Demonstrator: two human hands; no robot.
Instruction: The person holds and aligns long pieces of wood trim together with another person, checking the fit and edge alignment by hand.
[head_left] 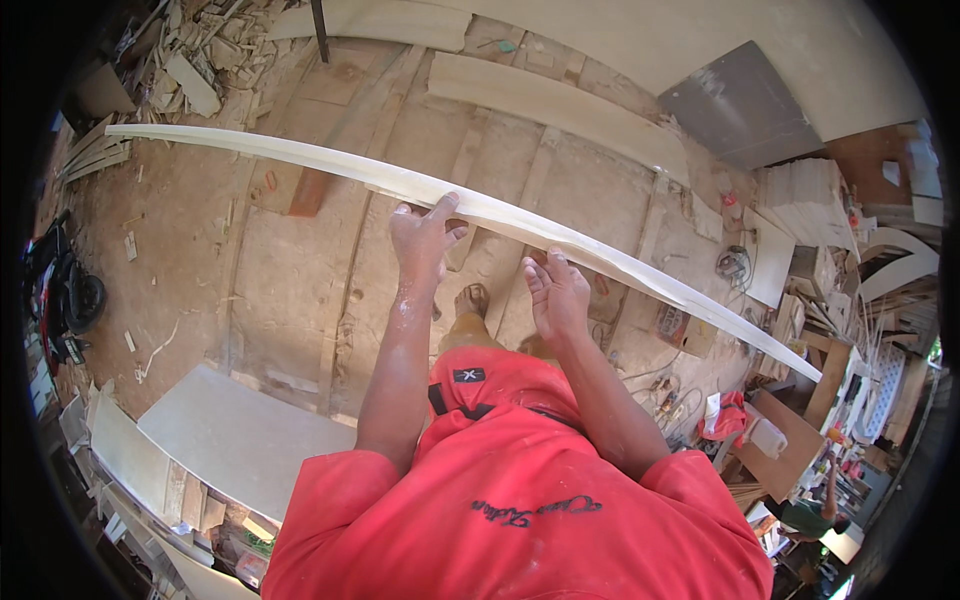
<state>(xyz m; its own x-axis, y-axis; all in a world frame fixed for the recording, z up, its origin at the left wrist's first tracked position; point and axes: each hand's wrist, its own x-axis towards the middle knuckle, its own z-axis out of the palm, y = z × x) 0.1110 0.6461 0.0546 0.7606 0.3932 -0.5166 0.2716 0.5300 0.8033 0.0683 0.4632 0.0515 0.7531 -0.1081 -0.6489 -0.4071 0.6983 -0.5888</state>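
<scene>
A long, narrow pale wooden board point(350, 165) spans the view in front of me, from the far left down to the right. Its near edge has splintered-looking, uneven layers. My left hand point(425, 240) grips that edge left of the middle, thumb on top and other fingers curled below. Farther right along the same edge, my right hand point(558, 298) has its fingers bent at the board, palm turned up. What the right thumb does is partly hidden. Both forearms reach forward, and white dust marks the left one.
Pale sheets point(250, 425) lie at lower left, near a parked motorcycle point(75, 290). Wood scraps point(215, 60) are heaped at far left. A dark grey panel point(740, 105) and stacked boards point(805, 200) stand at right. Cables and tools point(665, 390) litter the floor. Another person point(812, 515) is at lower right.
</scene>
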